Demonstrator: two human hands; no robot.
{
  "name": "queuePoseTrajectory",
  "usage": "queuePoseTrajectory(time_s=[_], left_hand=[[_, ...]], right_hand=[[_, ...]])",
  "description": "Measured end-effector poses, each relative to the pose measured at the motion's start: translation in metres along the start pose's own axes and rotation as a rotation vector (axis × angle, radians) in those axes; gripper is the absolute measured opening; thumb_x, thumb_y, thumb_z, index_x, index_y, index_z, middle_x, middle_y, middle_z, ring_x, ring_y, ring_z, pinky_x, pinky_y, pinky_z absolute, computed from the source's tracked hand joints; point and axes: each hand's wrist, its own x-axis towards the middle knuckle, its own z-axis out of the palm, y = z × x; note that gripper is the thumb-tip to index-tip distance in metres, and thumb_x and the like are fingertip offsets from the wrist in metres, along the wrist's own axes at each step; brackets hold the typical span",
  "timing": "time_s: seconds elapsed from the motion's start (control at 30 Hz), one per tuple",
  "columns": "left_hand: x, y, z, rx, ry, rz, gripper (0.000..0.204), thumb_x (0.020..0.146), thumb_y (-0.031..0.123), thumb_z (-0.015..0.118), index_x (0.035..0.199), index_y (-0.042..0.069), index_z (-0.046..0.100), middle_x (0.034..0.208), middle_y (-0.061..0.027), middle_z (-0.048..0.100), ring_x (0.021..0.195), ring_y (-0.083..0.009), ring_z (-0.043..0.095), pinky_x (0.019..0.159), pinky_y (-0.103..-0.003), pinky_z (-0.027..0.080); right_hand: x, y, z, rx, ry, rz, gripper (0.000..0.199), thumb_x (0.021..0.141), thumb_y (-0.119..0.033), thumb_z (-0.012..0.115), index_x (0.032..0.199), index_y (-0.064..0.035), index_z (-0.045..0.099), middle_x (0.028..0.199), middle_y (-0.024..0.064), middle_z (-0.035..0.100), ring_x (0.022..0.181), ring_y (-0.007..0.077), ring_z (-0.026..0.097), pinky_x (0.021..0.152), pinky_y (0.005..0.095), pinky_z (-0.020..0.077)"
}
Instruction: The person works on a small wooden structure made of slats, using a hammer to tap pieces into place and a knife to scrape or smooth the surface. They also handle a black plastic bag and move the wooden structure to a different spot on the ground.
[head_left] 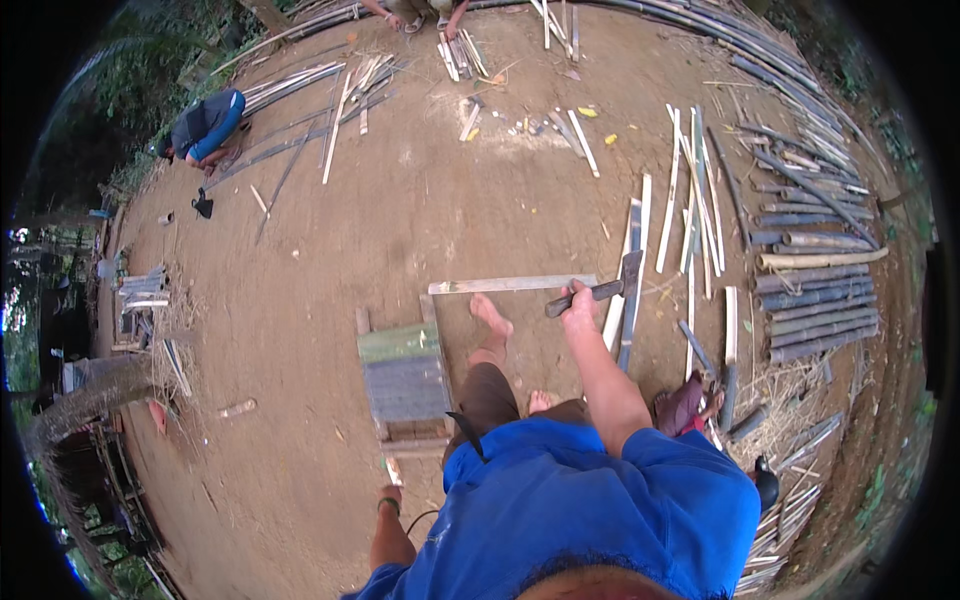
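My right hand (578,312) is closed round the dark handle of a hatchet-like tool (630,274), whose head points right. Just beyond that hand, a pale split bamboo strip (510,285) lies crosswise on the ground by my bare foot. On the lower left, my left hand (390,496) is closed at a small white, green and reddish item (392,468); its kind is too small to make out. Left of my legs lies a small frame of slats with a panel (405,385), one band greenish and the rest dark grey.
Bamboo poles (820,300) are stacked at the right, with long split strips (690,200) nearer. A person (208,130) crouches far left; another's hands (452,28) work at the top. Close on my right are a maroon garment (680,408) and a dark head (765,483).
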Motion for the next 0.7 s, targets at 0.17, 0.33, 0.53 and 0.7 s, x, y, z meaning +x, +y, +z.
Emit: queuePoseTrajectory(time_s=[0.17, 0.33, 0.53, 0.7], left_hand=[[0.118, 0.040, -0.121, -0.048, -0.411, -0.063, 0.038, 0.091, 0.027, 0.061, 0.125, 0.012, 0.066, 0.125, -0.0186, 0.066, 0.115, -0.0285, 0.064, 0.099, -0.043, 0.051], [0.291, 0.091, -0.357, -0.507, 0.303, 0.088, 0.035, 0.095, 0.031, 0.053, 0.106, 0.004, 0.072, 0.108, -0.0249, 0.069, 0.108, -0.0401, 0.065, 0.092, -0.049, 0.050], [0.396, 0.280, -0.717, -1.102, 0.264, 0.292, 0.039, 0.094, 0.037, 0.069, 0.109, 0.001, 0.070, 0.087, -0.0039, 0.067, 0.079, -0.0121, 0.058, 0.073, -0.031, 0.049], [0.507, 0.399, -0.887, -1.150, -0.013, 0.323, 0.054, 0.090, 0.048, 0.071, 0.113, -0.001, 0.070, 0.094, -0.0037, 0.070, 0.089, -0.0135, 0.062, 0.080, -0.028, 0.051]], right_hand=[[0.095, -0.017, 0.207, 0.073, -0.070, 0.021, 0.023, 0.090, 0.001, 0.063, 0.111, 0.0020, 0.056, 0.101, 0.0124, 0.062, 0.088, 0.0236, 0.064, 0.069, 0.0324, 0.0618], [0.138, -0.045, 0.410, -0.184, -0.030, -0.022, 0.015, 0.092, -0.012, 0.067, 0.094, -0.0003, 0.059, 0.079, 0.0077, 0.060, 0.061, 0.0208, 0.061, 0.060, 0.0327, 0.0590], [0.120, -0.048, 0.495, -0.861, -0.216, -0.213, 0.023, 0.080, -0.016, 0.074, 0.090, 0.0000, 0.060, 0.067, 0.0075, 0.060, 0.052, 0.0167, 0.055, 0.049, 0.0347, 0.0442], [0.049, 0.008, 0.625, -1.031, -0.520, -0.192, 0.035, 0.077, -0.015, 0.075, 0.103, 0.0040, 0.060, 0.079, 0.0105, 0.064, 0.063, 0.0200, 0.061, 0.054, 0.0355, 0.0490]])
